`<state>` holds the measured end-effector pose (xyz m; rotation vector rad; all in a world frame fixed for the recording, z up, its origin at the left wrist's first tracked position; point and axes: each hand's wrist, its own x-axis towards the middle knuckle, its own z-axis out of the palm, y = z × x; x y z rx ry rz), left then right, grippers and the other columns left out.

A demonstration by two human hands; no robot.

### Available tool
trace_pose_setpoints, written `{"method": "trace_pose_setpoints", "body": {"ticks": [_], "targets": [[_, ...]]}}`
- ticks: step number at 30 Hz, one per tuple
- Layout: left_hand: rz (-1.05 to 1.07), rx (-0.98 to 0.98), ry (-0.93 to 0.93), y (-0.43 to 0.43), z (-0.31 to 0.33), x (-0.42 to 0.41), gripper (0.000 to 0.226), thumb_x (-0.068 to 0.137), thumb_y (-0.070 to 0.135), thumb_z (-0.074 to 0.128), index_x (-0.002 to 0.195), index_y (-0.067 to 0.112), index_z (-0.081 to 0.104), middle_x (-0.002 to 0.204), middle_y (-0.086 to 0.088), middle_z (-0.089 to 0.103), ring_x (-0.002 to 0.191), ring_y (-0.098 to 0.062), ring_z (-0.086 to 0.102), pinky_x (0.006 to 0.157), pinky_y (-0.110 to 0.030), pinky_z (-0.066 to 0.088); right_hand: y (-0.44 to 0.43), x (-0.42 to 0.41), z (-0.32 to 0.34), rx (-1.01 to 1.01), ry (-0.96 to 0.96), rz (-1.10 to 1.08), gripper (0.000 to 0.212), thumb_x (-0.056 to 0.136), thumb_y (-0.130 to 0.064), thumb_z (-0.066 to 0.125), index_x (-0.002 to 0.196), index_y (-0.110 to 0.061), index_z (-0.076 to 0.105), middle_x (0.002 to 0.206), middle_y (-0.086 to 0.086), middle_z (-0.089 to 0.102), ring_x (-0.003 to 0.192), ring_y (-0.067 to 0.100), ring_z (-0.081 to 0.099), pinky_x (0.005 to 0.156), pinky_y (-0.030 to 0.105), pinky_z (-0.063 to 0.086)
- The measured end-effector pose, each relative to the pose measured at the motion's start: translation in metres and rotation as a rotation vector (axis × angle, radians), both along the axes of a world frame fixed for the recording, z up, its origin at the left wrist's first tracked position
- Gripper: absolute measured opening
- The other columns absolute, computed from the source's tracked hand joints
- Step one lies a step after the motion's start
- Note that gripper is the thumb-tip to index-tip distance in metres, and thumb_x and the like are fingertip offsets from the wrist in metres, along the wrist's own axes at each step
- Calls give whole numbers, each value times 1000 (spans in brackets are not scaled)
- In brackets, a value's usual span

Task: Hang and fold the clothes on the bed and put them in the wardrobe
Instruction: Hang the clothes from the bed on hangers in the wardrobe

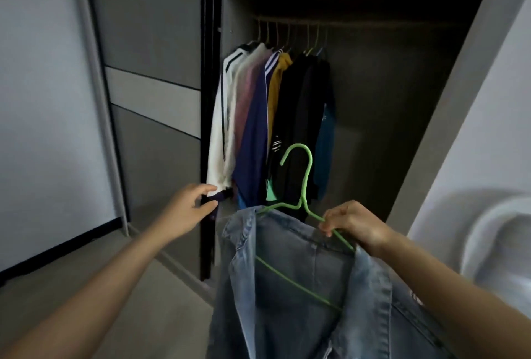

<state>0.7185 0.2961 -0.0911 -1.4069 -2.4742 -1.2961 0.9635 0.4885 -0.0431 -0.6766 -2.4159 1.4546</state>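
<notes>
Denim jacket (pixel 287 318) sits on a green hanger (pixel 305 183) at the bottom middle of the frame; it looks soft and heavy, so hold the wire near the hook. The right hand (pixel 356 223) pinches the hanger's wire, and the left hand (pixel 186 206) is open near the hung clothes (pixel 253 128).

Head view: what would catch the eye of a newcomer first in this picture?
The bright green hanger stands out at lower centre, carrying a denim jacket and pinched at its shoulder by the right hand. Behind it, a row of hung clothes fills the left part of the dark wardrobe, and the left hand reaches toward their lower edge.
</notes>
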Motion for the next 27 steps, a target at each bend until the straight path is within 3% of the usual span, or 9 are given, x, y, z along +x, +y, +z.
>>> {"method": "trace_pose_setpoints", "body": {"ticks": [3, 6, 11, 14, 18, 24, 27], "targets": [[-36, -12, -34, 41, -8, -11, 32, 88, 10, 62, 120, 8, 60, 109, -9, 57, 103, -22, 55, 84, -24, 36, 31, -1, -14, -11, 4, -141, 42, 76, 4, 60, 38, -15, 58, 55, 9, 55, 59, 14, 50, 63, 23, 41], [-84, 4, -54, 81, -9, -19, 31, 88, 11, 62, 119, 11, 61, 111, -9, 59, 103, -19, 55, 86, -26, 38, 64, 2, -22, -22, 12, -315, 41, 75, 2, 63, 38, -14, 58, 47, 4, 53, 50, 11, 48, 52, 19, 40], [-202, 2, -27, 160, -7, -38, 30, 94, 18, 54, 124, 17, 57, 114, 1, 54, 111, -14, 50, 89, -24, 37, 115, -2, -26, -19, 67, -571, 19, 73, 1, 66, 54, 1, 67, 53, 10, 58, 53, 16, 52, 49, 23, 43], [-243, 57, 20, 206, 4, -51, 30, 94, 16, 53, 124, 14, 58, 121, -1, 52, 118, -17, 44, 93, -25, 35, 144, -12, -21, -49, 138, -702, 32, 72, 0, 66, 42, -9, 62, 45, 7, 55, 45, 15, 51, 41, 19, 40], [-253, 180, 202, 275, 33, -84, 32, 91, 10, 57, 123, 8, 60, 130, -10, 50, 125, -28, 37, 102, -40, 32, 183, -47, -9, -43, 236, -871, 33, 75, 1, 65, 43, -7, 60, 47, 10, 54, 49, 20, 53, 50, 25, 43], [-173, 343, 477, 366, 97, -152, 30, 83, 8, 68, 113, 6, 67, 126, -19, 55, 120, -42, 43, 87, -57, 38, 244, -118, 38, 48, 340, -919, 31, 86, -12, 66, 69, 14, 63, 62, 17, 57, 60, 25, 52, 58, 33, 41], [-153, 366, 537, 400, 121, -184, 32, 83, 12, 68, 115, 7, 66, 128, -19, 54, 123, -41, 42, 89, -57, 37, 273, -156, 64, 104, 395, -948, 42, 87, -16, 66, 47, -5, 58, 48, 7, 54, 49, 16, 50, 50, 24, 40]]}}
